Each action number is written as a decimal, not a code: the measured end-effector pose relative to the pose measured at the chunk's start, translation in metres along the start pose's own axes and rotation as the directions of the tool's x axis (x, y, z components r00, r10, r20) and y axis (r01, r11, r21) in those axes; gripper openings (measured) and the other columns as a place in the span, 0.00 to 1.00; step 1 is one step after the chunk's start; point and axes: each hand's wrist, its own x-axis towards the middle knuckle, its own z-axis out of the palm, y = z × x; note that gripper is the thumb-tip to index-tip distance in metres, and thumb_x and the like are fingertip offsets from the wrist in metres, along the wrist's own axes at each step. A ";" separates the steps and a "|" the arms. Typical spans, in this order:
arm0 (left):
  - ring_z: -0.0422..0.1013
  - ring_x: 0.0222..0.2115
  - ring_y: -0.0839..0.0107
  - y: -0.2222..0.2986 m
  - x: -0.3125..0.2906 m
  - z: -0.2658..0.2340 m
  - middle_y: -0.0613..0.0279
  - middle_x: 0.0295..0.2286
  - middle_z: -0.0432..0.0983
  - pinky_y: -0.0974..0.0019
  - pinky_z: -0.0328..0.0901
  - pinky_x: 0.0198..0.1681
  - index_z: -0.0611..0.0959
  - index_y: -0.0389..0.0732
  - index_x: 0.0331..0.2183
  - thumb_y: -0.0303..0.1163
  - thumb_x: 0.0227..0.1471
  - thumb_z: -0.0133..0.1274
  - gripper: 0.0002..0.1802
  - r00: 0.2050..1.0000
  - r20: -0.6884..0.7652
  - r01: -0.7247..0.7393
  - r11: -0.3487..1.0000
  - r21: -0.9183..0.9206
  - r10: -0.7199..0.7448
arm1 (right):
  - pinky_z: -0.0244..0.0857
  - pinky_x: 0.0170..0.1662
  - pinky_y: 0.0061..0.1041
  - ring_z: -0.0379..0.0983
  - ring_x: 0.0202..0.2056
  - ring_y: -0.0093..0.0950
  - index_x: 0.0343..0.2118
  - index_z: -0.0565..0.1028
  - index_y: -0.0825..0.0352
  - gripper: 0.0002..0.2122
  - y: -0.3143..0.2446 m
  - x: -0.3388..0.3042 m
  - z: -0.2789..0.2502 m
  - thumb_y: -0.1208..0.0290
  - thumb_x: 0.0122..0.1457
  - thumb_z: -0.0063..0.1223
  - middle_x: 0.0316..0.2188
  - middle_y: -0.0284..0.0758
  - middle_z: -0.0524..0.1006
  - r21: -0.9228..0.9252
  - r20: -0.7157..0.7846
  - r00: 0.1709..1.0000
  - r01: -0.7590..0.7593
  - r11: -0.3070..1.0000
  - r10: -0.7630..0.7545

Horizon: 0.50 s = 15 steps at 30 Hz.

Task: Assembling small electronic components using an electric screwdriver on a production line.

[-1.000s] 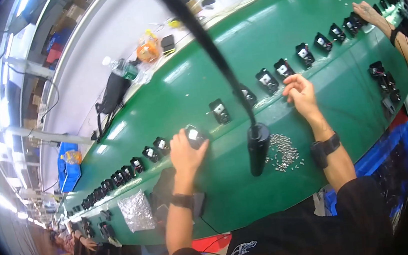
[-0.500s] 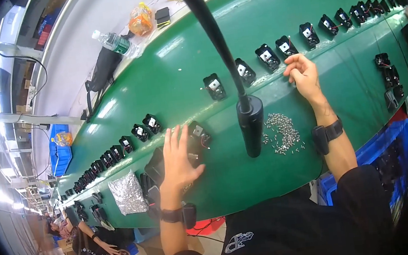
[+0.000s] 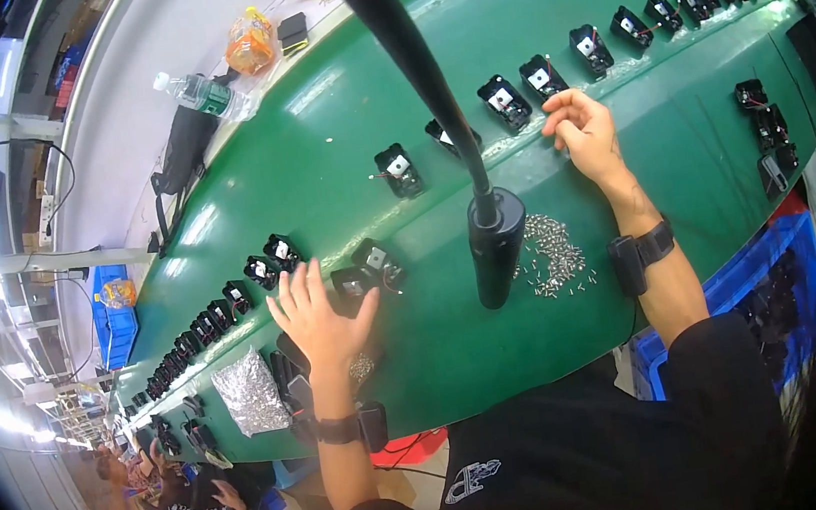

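My left hand (image 3: 318, 324) is open, fingers spread, over the green table. Just beyond its fingertips sit black plastic housings (image 3: 281, 252) with white inner plates. Another black housing (image 3: 376, 260) with thin wires lies right of the hand, beside a partly hidden one (image 3: 351, 281). My right hand (image 3: 584, 142) hovers near the far row, its fingers curled in toward the thumb; whatever they hold, if anything, is hidden. Close to its fingertips stands a black housing (image 3: 542, 76). A loose pile of small silver screws (image 3: 551, 254) lies between my hands, nearer the right.
A black pole (image 3: 497, 245) rises in the middle. Long rows of housings stretch left and right. A clear bag of small metal parts (image 3: 249, 392) lies at left; a water bottle (image 3: 204, 95) and orange package (image 3: 250, 41) stand beyond. A blue crate (image 3: 784, 283) is low right; people work at lower left.
The view has shifted, so the table appears farther left. My left hand has moved left, uncovering a housing beside it. My right hand stays near the same housing, fingers still curled.
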 end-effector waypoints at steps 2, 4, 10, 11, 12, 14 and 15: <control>0.55 0.57 0.49 0.010 0.010 0.001 0.50 0.52 0.64 0.45 0.46 0.60 0.69 0.40 0.54 0.56 0.36 0.63 0.47 0.999 -0.016 -0.046 0.990 -0.136 0.044 | 0.63 0.24 0.16 0.68 0.21 0.16 0.35 0.73 0.70 0.11 0.000 0.001 -0.001 0.82 0.50 0.40 0.23 0.33 0.77 -0.009 0.003 1.000 -0.004 1.000 0.004; 0.52 0.58 0.45 0.030 0.021 0.002 0.43 0.55 0.59 0.45 0.48 0.60 0.65 0.42 0.58 0.59 0.35 0.63 0.52 0.990 0.015 -0.129 0.959 -0.251 0.137 | 0.63 0.24 0.16 0.68 0.21 0.16 0.36 0.73 0.70 0.11 0.000 0.001 -0.004 0.82 0.50 0.40 0.23 0.33 0.77 -0.027 0.007 1.000 0.011 1.000 -0.011; 0.47 0.61 0.46 0.022 0.028 0.026 0.48 0.55 0.58 0.41 0.43 0.61 0.64 0.44 0.57 0.48 0.43 0.57 0.41 0.917 0.211 -0.307 0.936 -0.172 0.339 | 0.64 0.25 0.17 0.69 0.21 0.16 0.36 0.73 0.69 0.11 -0.001 -0.002 -0.002 0.81 0.49 0.40 0.22 0.33 0.77 0.010 -0.023 1.000 -0.014 1.000 0.014; 0.46 0.61 0.45 0.017 0.028 0.027 0.47 0.56 0.56 0.40 0.42 0.61 0.64 0.44 0.57 0.48 0.40 0.59 0.43 0.896 0.236 -0.338 0.923 -0.181 0.375 | 0.64 0.25 0.18 0.70 0.21 0.16 0.35 0.74 0.69 0.11 -0.001 -0.002 -0.002 0.81 0.49 0.40 0.21 0.32 0.77 -0.007 -0.027 1.000 -0.012 1.000 0.012; 0.46 0.61 0.43 0.017 0.029 0.024 0.46 0.57 0.56 0.40 0.42 0.61 0.64 0.42 0.57 0.49 0.38 0.60 0.45 0.896 0.228 -0.336 0.917 -0.214 0.382 | 0.65 0.26 0.18 0.70 0.22 0.17 0.34 0.74 0.68 0.11 -0.001 -0.001 -0.002 0.81 0.49 0.41 0.21 0.32 0.77 -0.046 -0.031 0.999 0.009 0.999 -0.010; 0.47 0.60 0.40 0.019 0.037 0.024 0.40 0.57 0.53 0.40 0.43 0.60 0.63 0.36 0.57 0.51 0.35 0.61 0.50 0.897 0.148 -0.368 0.891 -0.266 0.416 | 0.66 0.27 0.20 0.72 0.21 0.18 0.33 0.74 0.67 0.10 -0.006 -0.002 -0.001 0.80 0.47 0.42 0.19 0.32 0.78 -0.111 -0.031 0.999 0.018 0.994 -0.022; 0.50 0.58 0.37 0.030 0.051 0.020 0.37 0.56 0.54 0.41 0.47 0.59 0.62 0.33 0.56 0.49 0.37 0.61 0.50 0.895 0.059 -0.409 0.867 -0.287 0.442 | 0.64 0.27 0.18 0.69 0.23 0.15 0.35 0.73 0.69 0.10 -0.011 -0.003 -0.002 0.82 0.49 0.41 0.21 0.30 0.77 -0.117 0.005 1.000 -0.006 0.993 0.006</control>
